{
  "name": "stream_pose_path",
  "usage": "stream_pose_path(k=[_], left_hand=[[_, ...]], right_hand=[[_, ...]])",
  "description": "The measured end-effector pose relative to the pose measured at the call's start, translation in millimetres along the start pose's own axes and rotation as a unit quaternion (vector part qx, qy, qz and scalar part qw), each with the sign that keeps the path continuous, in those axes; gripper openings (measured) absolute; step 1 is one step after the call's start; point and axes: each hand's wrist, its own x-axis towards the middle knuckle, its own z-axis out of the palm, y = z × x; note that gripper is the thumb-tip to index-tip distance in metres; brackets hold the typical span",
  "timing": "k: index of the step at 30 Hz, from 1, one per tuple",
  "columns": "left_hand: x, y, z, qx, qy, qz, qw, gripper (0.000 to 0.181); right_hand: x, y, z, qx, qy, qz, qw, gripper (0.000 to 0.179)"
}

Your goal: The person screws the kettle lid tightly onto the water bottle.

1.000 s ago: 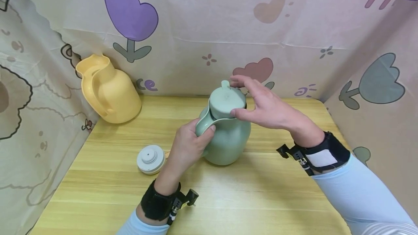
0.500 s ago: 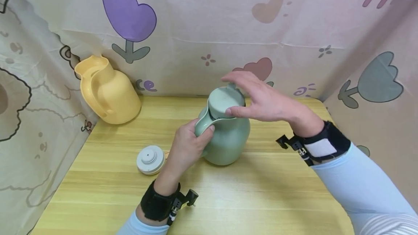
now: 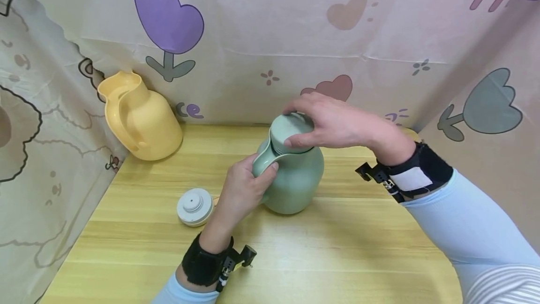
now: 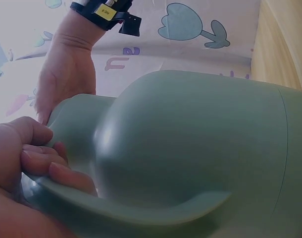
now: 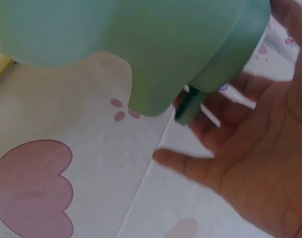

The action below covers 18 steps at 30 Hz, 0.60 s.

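Note:
A pale green thermos jug (image 3: 295,184) stands upright mid-table in the head view. My left hand (image 3: 242,186) grips its handle (image 3: 262,159), thumb on top; the left wrist view shows the fingers wrapped round the handle (image 4: 156,212). Over the jug's mouth sits a round green lid (image 3: 287,128). My right hand (image 3: 337,121) holds this lid from the right, thumb on its near edge and fingers over the far side. From the right wrist view, the lid's small tab (image 5: 190,106) sticks out near the fingers of that hand (image 5: 260,124).
A yellow jug (image 3: 147,121) stands at the table's back left against the patterned cloth (image 3: 253,18). Left of my left wrist lies a round white stopper-like piece (image 3: 195,206). The wooden table (image 3: 337,252) extends in front of the green jug.
My right hand has moved left and farther over the lid. The lid's tab has shifted rightward and is now mostly covered by the fingers. Left hand and jug have stayed put.

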Motion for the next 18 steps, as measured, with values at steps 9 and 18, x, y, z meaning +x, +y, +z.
stream_pose_path(k=[9,18], left_hand=[[-0.7,1.2,-0.5,0.001,-0.002,-0.002,1.0,0.019],[-0.5,1.0,0.4,0.005,0.001,-0.002,1.0,0.019]], right_hand=[[-3.8,-1.1,1.4,-0.013,0.022,-0.001,0.9997,0.065],[-8.2,-1.7,-1.9,0.025,-0.031,-0.057,0.9976,0.065]])
